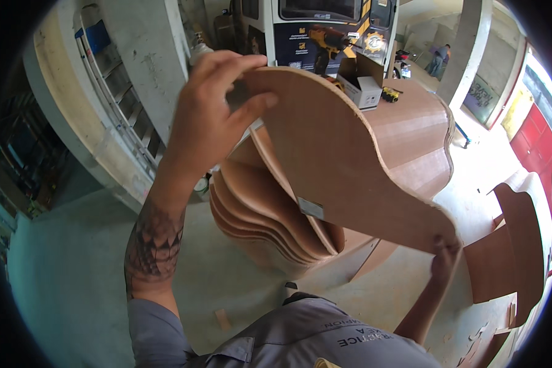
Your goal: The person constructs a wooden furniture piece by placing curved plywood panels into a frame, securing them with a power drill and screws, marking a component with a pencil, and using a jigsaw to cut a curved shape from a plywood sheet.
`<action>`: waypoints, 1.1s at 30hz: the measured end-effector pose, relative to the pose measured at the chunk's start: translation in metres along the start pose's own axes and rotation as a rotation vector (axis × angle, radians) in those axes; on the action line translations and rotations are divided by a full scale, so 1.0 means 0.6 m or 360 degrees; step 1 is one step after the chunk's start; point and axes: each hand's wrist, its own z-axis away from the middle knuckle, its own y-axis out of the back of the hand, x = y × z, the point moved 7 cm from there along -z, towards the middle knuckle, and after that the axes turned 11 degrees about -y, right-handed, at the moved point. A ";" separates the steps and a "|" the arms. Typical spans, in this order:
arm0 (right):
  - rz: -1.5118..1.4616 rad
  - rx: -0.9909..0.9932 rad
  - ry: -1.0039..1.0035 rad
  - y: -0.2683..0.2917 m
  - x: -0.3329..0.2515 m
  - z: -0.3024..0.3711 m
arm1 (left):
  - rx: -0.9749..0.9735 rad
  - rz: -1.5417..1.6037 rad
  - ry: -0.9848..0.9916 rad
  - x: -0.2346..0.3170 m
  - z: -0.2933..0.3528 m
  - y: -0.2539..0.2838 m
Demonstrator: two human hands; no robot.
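A wide, wavy-edged brown plywood panel (325, 135) is held up tilted before me, with a small pale label (311, 208) near its lower edge. My left hand (211, 107) grips its upper left corner, fingers over the top edge and thumb on the near face. At the far lower right end, my right hand (444, 260) is closed around the panel's corner; some of its fingers are hidden. Behind and below the panel stands a group of similar curved wooden sheets (257, 214), nested close together, which neither hand touches.
Beyond the panel, a curved wooden surface (411, 132) bears an opened white box (363, 92) and a yellow-black tool (391, 94). A ladder (113, 92) leans at the left. Another curved wooden piece (521, 245) stands right; a wood scrap (222, 319) lies on the floor. A person (438, 60) is far back.
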 end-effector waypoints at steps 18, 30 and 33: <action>-0.0345 0.0512 -0.0006 -0.122 0.151 0.198 | -0.0107 0.1543 -0.0264 -0.083 -0.143 -0.261; 0.0889 0.0884 -0.0191 -0.383 0.338 0.189 | -0.0402 0.1471 0.0080 -0.345 0.105 -0.509; 0.0933 0.0839 -0.0360 -0.366 0.357 0.189 | -0.0566 0.1341 0.0053 -0.339 0.102 -0.531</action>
